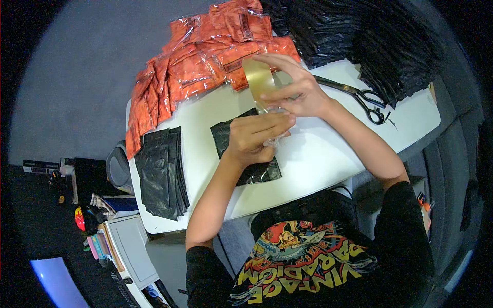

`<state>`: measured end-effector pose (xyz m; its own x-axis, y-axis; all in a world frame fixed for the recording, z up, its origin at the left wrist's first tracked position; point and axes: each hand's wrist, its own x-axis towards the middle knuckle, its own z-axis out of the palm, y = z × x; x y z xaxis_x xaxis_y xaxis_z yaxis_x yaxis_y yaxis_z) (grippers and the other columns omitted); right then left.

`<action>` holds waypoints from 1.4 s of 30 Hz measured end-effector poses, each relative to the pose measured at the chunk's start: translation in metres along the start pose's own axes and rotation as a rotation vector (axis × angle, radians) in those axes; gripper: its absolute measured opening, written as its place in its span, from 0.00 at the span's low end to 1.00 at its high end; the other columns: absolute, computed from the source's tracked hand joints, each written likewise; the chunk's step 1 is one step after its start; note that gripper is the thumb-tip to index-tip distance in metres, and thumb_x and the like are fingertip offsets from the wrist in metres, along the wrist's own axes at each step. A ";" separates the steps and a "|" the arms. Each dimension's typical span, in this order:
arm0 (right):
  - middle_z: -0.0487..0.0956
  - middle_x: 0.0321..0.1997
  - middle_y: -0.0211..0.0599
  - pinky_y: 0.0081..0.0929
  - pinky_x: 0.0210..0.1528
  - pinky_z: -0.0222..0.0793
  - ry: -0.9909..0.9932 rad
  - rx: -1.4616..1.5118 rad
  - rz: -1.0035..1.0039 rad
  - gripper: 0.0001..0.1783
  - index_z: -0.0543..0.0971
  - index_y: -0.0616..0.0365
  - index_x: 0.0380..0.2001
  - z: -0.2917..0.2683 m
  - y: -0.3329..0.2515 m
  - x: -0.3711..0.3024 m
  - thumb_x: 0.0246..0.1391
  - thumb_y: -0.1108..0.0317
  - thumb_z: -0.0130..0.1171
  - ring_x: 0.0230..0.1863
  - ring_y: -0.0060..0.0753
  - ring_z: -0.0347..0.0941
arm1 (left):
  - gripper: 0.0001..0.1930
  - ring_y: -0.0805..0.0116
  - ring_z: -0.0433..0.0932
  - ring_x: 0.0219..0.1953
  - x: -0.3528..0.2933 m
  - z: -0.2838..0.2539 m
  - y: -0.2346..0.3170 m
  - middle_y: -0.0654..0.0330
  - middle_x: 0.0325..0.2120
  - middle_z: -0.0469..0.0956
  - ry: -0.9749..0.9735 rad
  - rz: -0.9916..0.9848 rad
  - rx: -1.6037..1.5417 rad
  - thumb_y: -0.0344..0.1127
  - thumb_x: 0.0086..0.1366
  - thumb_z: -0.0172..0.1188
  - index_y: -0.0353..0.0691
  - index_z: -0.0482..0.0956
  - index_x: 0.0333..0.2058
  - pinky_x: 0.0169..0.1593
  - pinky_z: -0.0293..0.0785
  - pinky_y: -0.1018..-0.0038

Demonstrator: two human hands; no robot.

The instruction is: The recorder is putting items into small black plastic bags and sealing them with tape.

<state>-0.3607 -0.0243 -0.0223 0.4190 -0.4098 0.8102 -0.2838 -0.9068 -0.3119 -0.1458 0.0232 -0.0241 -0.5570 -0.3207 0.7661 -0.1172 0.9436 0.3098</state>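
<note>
A: What is lying on the white table [318,154], largest first?

B: A heap of black packets [359,36] is running off the far right corner, its far edge lost in the dark rim. An orange packet pile [195,66] is spilling over the left edge. A flat stack of black bags [162,172] is sitting at the near left.

A: And the hands?

B: The left hand [254,136] is pressing a single black bag [251,172] down, fingers curled over crumpled clear film [275,138], mostly hidden. The right hand [300,90] is pinching a roll of clear tape [259,77], thumb and fingers closed on its rim. Black scissors [359,97] are lying just beyond the right wrist, blades partly covered.
</note>
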 end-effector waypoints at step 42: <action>0.90 0.46 0.24 0.37 0.52 0.73 0.114 -0.193 -0.097 0.15 0.92 0.46 0.36 0.009 0.007 0.000 0.43 0.76 0.72 0.62 0.42 0.81 | 0.55 0.49 0.72 0.67 0.027 -0.025 -0.064 0.56 0.69 0.70 -0.026 -0.327 0.255 0.41 0.37 0.82 0.49 0.69 0.69 0.66 0.72 0.55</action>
<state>-0.3552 -0.0311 -0.0292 0.3551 -0.2977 0.8862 -0.4107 -0.9012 -0.1382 -0.1332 -0.0483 -0.0090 -0.4772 -0.6077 0.6348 -0.4892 0.7838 0.3826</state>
